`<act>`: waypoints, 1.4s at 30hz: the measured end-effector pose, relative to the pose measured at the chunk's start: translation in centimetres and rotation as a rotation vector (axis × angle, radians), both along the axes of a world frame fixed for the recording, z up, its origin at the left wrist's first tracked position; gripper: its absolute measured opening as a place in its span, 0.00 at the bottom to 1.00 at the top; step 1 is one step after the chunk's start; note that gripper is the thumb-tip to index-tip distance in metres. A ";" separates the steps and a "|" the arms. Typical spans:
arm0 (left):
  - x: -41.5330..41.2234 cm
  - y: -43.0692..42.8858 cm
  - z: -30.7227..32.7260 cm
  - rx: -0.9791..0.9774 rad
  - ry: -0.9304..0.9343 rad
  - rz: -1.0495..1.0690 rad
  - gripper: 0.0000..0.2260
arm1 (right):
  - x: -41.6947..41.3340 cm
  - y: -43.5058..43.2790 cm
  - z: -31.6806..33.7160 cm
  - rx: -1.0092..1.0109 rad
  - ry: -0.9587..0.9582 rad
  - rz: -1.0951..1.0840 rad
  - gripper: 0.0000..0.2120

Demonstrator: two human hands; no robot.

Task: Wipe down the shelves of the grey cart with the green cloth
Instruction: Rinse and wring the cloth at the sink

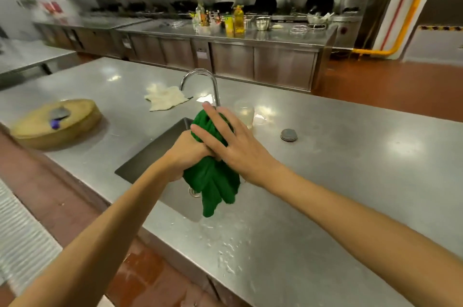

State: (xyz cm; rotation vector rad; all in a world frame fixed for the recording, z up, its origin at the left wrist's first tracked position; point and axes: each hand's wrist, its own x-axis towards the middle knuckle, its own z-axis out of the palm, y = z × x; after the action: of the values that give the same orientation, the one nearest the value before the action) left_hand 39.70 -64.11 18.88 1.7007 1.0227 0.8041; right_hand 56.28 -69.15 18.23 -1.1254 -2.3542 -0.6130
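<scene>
- Now the green cloth [213,181] hangs bunched over the sink [155,149]: soft, limp, probably heavy with water.
- Left hand [188,154] fingers clamp its middle, while right hand [233,146] fingers curl over the top bunch. Both look like sound wringing holds.
- Only a drain shows in the sink, and the clear jar [244,112] on the worktop [350,156] looks nearly empty.

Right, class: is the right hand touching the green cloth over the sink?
Touching. The head view shows the right hand laid over the bunched green cloth, its fingers and thumb round the top, with no gap.
</scene>
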 end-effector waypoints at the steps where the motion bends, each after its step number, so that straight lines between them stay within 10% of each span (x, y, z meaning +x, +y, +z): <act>1: -0.7 1.3 0.1 -0.002 0.037 -0.037 0.20 | -0.8 2.1 0.2 0.050 -0.023 -0.010 0.33; 7: -5.4 8.7 -0.3 0.000 0.201 -0.011 0.17 | -5.8 13.1 0.4 0.192 -0.133 -0.032 0.29; 20: -10.2 21.4 -4.8 0.323 0.676 0.075 0.13 | -12.7 24.6 -1.8 -0.504 -0.081 -0.377 0.19; 25: -13.6 22.0 -6.6 -0.368 0.215 0.031 0.63 | -13.3 26.6 -2.4 -0.442 -0.180 -0.446 0.20; 29: -14.2 20.9 -8.9 -1.052 -0.472 -0.011 0.41 | -14.6 27.1 -2.7 -0.358 -0.303 -0.500 0.20; 32: -12.9 22.2 -9.1 -1.165 -0.784 0.060 0.38 | -15.8 27.1 -3.3 -0.356 -0.217 -0.443 0.19; 42: -10.0 25.7 -7.2 -0.965 -0.807 0.377 0.18 | -15.8 28.0 -5.1 -0.453 0.172 -0.595 0.21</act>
State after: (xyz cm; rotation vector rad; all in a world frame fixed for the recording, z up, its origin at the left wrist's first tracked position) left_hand 29.66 -38.41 11.68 0.3010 0.9074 0.9004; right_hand 40.52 -41.18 13.09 -2.0257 -2.0478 -0.1440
